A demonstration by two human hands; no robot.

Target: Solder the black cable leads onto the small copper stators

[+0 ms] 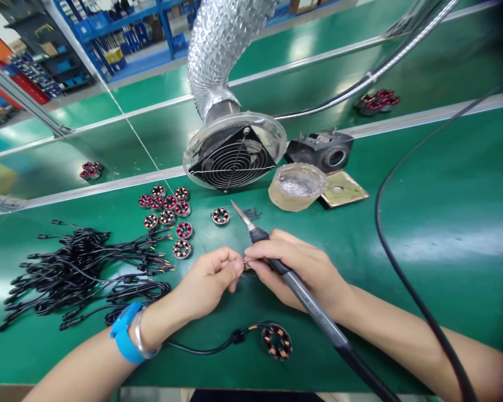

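Note:
A soldering iron (pixel 295 285) rests in my right hand (pixel 299 268), its tip pointing up and away to the left. My right thumb and fingertips also meet at a small part (pixel 247 267), mostly hidden between my hands. The fingers of my left hand (pixel 213 279) are pinched together at the other side of that part. Nearer the front edge lies a wound coil ring (pixel 277 341) with a black cable (pixel 205 352) joined to it. Another coil ring (pixel 221 216) and several short black pieces (pixel 252 214) lie beyond my hands.
Several coil rings (pixel 166 216) and a heap of black cables (pixel 62 268) lie at left. A fume extractor (pixel 235 159) hangs behind my hands. A round tub (pixel 297 187), a yellow sponge tray (pixel 343 188) and a black iron stand (pixel 322 151) are back right. The iron's cord loops at right.

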